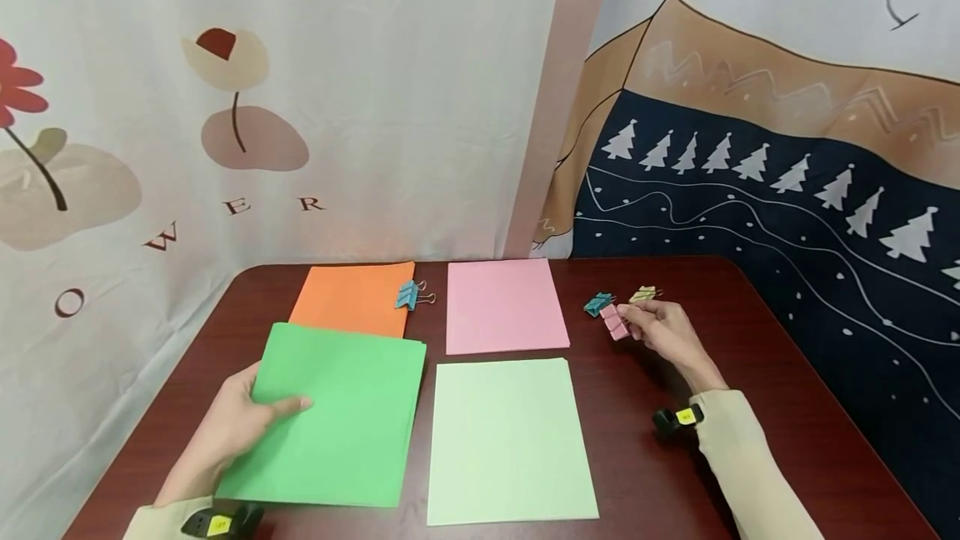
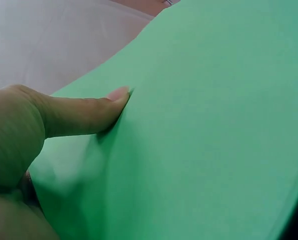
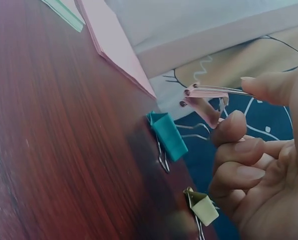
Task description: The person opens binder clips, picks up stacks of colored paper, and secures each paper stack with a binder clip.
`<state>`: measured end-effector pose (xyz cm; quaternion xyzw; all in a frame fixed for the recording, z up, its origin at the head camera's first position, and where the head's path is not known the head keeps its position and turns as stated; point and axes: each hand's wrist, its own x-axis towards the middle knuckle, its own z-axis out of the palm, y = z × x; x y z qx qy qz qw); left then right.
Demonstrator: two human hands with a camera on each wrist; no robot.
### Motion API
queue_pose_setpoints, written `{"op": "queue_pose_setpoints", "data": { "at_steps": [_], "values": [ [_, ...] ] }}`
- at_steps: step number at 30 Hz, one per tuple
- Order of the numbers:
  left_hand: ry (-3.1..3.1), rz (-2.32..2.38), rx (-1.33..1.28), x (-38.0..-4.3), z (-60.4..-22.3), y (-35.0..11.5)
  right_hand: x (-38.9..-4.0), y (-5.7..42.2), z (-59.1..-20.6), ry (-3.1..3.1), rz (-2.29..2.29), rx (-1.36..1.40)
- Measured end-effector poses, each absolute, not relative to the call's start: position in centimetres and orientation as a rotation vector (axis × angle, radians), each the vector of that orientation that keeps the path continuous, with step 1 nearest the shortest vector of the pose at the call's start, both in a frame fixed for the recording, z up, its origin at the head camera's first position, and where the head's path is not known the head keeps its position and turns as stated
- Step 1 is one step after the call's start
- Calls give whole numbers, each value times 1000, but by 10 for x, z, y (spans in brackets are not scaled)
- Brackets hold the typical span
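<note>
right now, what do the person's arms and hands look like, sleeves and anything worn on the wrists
The left hand and right hand wear no gloves. The left sleeve and right sleeve are pale cream. At the cuffs sit a left black device and a right black device, each with a yellow label whose dark marking is too small to read.

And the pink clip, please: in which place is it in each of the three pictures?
Head: the pink clip is right of the centre, held by the right hand.
Left wrist: not in this picture; green paper fills most of it.
Right wrist: right of the centre, slightly above the middle.
Shared landmark: the pink paper, seen in the head and right wrist views only.
</note>
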<state>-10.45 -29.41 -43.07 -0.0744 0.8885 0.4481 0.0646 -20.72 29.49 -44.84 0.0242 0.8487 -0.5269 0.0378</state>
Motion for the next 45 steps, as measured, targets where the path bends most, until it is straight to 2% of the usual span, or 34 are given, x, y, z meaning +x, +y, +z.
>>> {"op": "queue_pose_setpoints", "data": {
  "at_steps": [28, 45],
  "values": [
    [2701, 1632, -211, -147, -405, -251, -193, 254, -430, 2794, -1706, -104],
    [2533, 1822, -202, -174, -402, -204, -190, 216, -428, 2631, -1905, -134]
  ]
}}
